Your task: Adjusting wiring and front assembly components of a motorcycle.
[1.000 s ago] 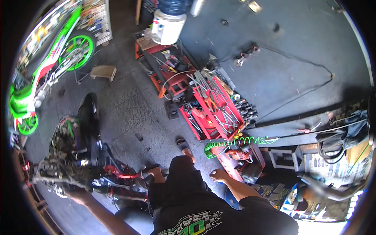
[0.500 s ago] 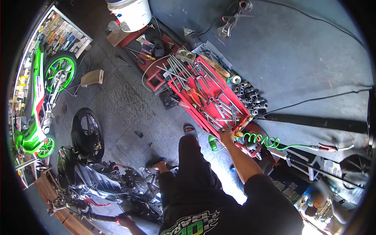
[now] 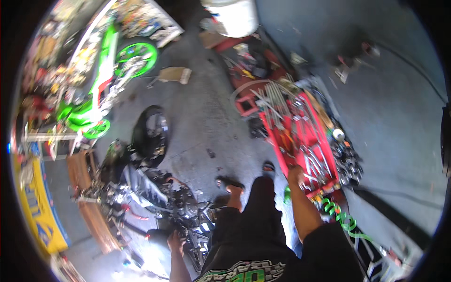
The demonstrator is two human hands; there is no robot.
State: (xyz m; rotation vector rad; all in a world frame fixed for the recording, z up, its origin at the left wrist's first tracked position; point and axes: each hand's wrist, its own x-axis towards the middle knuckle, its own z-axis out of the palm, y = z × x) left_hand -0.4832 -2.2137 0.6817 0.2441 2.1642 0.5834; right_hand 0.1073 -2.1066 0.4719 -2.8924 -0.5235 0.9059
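Observation:
My right hand (image 3: 295, 175) reaches down to the near end of a red tool tray (image 3: 300, 136) on the floor, filled with several wrenches and other steel tools; whether the fingers grip one is too blurred to tell. My left hand (image 3: 175, 242) rests on a stripped black motorcycle (image 3: 155, 197) at my lower left, its fingers curled around a part of it. My legs in black trousers and sandalled feet (image 3: 230, 185) stand between the motorcycle and the tray.
A green coiled air hose (image 3: 343, 216) lies right of my leg. A loose black tyre (image 3: 150, 134) stands by the motorcycle. A green motorcycle (image 3: 101, 89) is parked at upper left. A white bucket (image 3: 232, 16) stands at the top, with sockets (image 3: 347, 157) beside the tray.
The view has swung left and blurred. My right hand stays at the near end of the red tray. My left hand has come further into view on the black motorcycle.

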